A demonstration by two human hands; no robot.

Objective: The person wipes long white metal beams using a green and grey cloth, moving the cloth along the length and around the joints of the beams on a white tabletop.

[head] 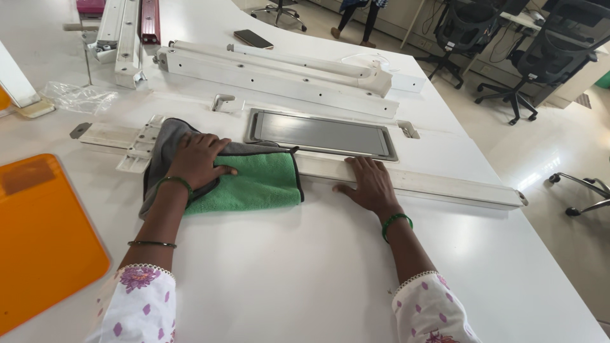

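My left hand (196, 160) presses flat on a folded cloth (254, 181), green on one face and grey on the other, which lies over a long white metal rail (445, 185) running across the white table (305, 273). My right hand (370, 184) rests palm down on the same rail, just right of the cloth, fingers spread. A flat grey rectangular panel (321, 134) lies right behind the rail. Both wrists wear green bangles.
More white metal beams (279, 79) lie at the back, with a dark phone (253, 39) beyond them. An orange sheet (41, 235) sits at the left, crumpled clear plastic (79, 97) behind it. Office chairs (540, 57) and someone's legs (356, 22) are at the far right.
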